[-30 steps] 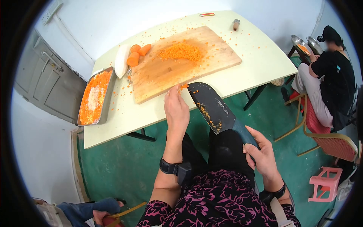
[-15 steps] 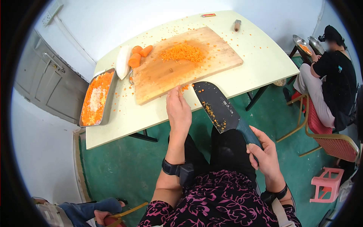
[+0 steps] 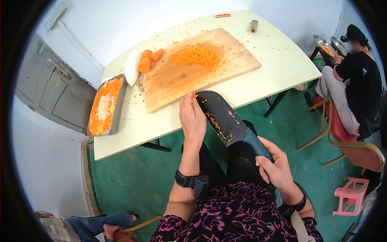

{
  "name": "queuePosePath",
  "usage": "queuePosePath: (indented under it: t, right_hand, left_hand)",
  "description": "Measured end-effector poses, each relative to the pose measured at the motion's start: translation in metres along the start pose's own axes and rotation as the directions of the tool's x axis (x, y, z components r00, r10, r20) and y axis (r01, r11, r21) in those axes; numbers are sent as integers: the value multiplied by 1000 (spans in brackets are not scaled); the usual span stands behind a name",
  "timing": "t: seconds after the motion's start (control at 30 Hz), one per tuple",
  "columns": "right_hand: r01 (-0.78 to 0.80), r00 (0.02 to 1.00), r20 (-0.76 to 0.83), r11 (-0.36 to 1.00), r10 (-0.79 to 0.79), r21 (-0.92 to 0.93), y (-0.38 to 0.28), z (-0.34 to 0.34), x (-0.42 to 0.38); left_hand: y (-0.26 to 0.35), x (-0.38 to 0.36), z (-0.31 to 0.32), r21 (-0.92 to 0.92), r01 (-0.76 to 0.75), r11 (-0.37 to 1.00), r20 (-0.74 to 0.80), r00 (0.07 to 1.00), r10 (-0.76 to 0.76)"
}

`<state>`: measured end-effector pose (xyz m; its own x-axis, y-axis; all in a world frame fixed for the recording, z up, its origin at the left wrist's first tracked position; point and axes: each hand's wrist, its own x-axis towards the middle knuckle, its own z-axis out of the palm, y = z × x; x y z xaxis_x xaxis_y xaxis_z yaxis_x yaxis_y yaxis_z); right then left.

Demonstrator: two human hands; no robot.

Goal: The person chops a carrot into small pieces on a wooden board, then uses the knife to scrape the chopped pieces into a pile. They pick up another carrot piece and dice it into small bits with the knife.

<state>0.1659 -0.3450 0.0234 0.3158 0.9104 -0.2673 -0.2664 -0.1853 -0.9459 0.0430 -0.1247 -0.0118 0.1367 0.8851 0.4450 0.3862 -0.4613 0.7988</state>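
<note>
My right hand (image 3: 278,167) is wrapped around the dark green handle of a broad black cleaver (image 3: 219,111). Orange carrot bits stick to the blade, which slants over the table's front edge and my lap. Beside the blade's tip, my left hand (image 3: 192,121) has its fingers stretched out at the near edge of a wooden cutting board (image 3: 167,90); nothing shows in it, though its palm side is partly hidden. A heap of finely diced carrot (image 3: 196,55) lies on the board.
Left of the board are carrot pieces (image 3: 145,64), a peeled white radish (image 3: 132,67) and a metal tray (image 3: 117,111) of chopped food. A peeler-like tool (image 3: 254,26) lies at the back. Another person (image 3: 356,80) sits at right, near a pink stool (image 3: 350,197).
The cleaver has shifted left, its tip now close to my left fingers. My right hand has moved slightly left with it. My left hand stays near the board's edge.
</note>
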Motion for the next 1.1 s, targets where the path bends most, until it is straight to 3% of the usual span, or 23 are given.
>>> queuePosePath:
  t: [0.57,0.67,0.8,0.9,1.0,1.1]
  right_hand:
    - [-14,998,66,998,11,59,2,2,-1]
    - [21,998,53,998,-24,54,-9,1,-2]
    - [135,991,25,989,-134,-53,-44,2,17]
    - [164,985,43,983,-168,87,-69,-2,63]
    - [142,986,51,963,-157,229,-78,-11,106]
    - [214,977,-21,958,-214,189,-70,-14,114]
  left_hand:
    - [0,-2,4,-43,43,998,38,998,-42]
    - [15,0,4,88,-151,985,21,989,150]
    - [24,54,-2,24,-312,950,168,938,303]
    - [10,114,5,78,-488,869,202,862,466]
    - [-13,166,-1,180,-434,883,357,865,353]
    - [-34,198,-19,509,-325,797,475,878,54]
